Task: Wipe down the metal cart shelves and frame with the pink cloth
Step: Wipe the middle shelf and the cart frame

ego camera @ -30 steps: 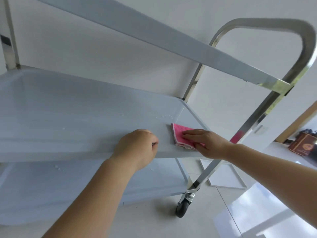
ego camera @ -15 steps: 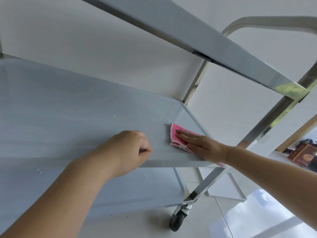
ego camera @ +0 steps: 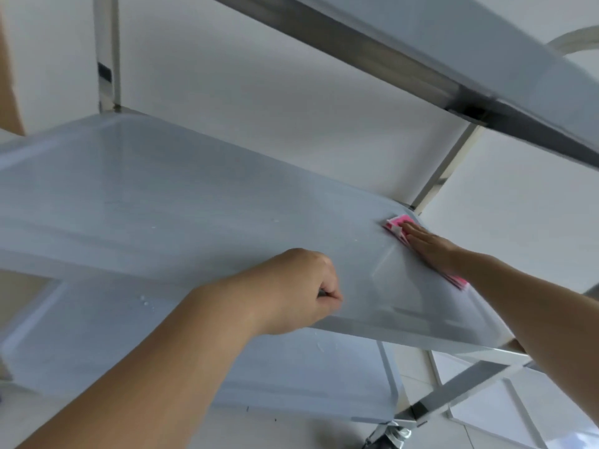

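Note:
The metal cart's middle shelf (ego camera: 168,209) fills the centre of the head view, with a few water drops on it. My right hand (ego camera: 431,247) lies flat on the pink cloth (ego camera: 397,224), pressing it against the shelf's far right corner; pink edges stick out ahead of the fingertips and behind the wrist. My left hand (ego camera: 298,290) grips the shelf's front rim with curled fingers. The top shelf's edge (ego camera: 421,69) crosses overhead at the upper right. The bottom shelf (ego camera: 291,377) shows below.
An upright frame post (ego camera: 107,53) stands at the back left and another post (ego camera: 444,170) at the back right. A castor wheel (ego camera: 385,437) sits on the tiled floor at the bottom right. A white wall is behind the cart.
My right hand has slid the pink cloth from the shelf's front right edge toward the far right corner. The camera has dropped lower and closer. My left hand stays on the front rim.

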